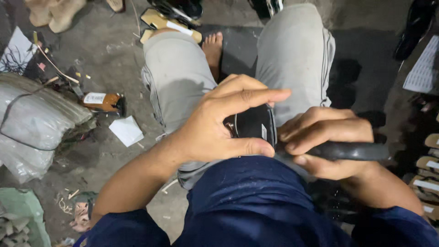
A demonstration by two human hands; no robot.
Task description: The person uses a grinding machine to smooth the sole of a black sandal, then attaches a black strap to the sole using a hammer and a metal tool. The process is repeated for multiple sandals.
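I sit with my knees in grey shorts, looking down at my lap. My left hand (219,121) is curled around a black rounded piece (252,123), likely part of a sandal or shoe, thumb under it and fingers over the top. My right hand (327,142) grips a black rubbery strap (352,151) that runs out to the right from that piece. Both hands meet above my lap, over my dark blue shirt. The underside of the black piece is hidden by my fingers.
Bare concrete floor with scraps. A small brown bottle (103,101) and white paper (126,131) lie left of my knee. Grey plastic sacks (32,123) sit at far left. Sandal soles (427,183) are stacked at the right edge. My bare foot (213,48) rests between my knees.
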